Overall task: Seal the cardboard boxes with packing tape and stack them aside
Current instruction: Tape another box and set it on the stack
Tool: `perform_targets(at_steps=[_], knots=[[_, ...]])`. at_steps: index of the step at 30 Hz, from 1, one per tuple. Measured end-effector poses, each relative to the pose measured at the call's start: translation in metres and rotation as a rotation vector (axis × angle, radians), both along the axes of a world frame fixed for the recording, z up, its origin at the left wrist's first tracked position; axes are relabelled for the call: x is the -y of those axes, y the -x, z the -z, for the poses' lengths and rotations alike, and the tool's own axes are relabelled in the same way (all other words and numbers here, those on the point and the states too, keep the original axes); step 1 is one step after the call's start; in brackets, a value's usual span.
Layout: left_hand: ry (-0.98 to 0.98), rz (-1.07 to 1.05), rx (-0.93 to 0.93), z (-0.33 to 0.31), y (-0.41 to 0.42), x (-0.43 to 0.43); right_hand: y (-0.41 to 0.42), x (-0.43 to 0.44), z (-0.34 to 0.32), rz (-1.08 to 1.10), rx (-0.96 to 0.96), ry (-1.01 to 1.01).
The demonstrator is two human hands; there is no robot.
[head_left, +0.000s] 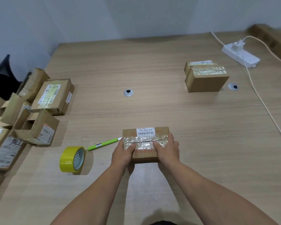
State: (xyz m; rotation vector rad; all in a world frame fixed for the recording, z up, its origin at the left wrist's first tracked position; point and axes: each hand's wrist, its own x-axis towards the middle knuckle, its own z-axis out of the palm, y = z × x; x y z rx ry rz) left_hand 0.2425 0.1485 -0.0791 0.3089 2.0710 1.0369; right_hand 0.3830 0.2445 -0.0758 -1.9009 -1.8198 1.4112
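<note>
Left hand [122, 154] and right hand [167, 151] grip box [145, 138], thumbs atop.

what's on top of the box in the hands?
On the box: a white barcode label at the far edge, crinkled clear tape over the centre seam, and thumbs of left hand and right hand. Contents hidden; flaps closed.

One wide-angle view from the person's head looks forward and down across the desk [152, 65], with the wall [136, 17] along the top of the frame. The left hand [122, 153] and right hand [167, 151], gripping a cardboard box [145, 135], lie near at lower centre.
</note>
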Motion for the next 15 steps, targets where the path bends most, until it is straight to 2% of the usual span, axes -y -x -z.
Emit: perform_targets(at_steps=[7,15], knots=[[-0.04,-0.063,0.107,0.001,0.003,0.002,-0.006,-0.005,-0.003,0.0,-0.076,-0.001],[-0.101,-0.159,0.269,0.005,0.01,0.003,-0.012,-0.008,-0.003,0.011,-0.05,-0.002]])
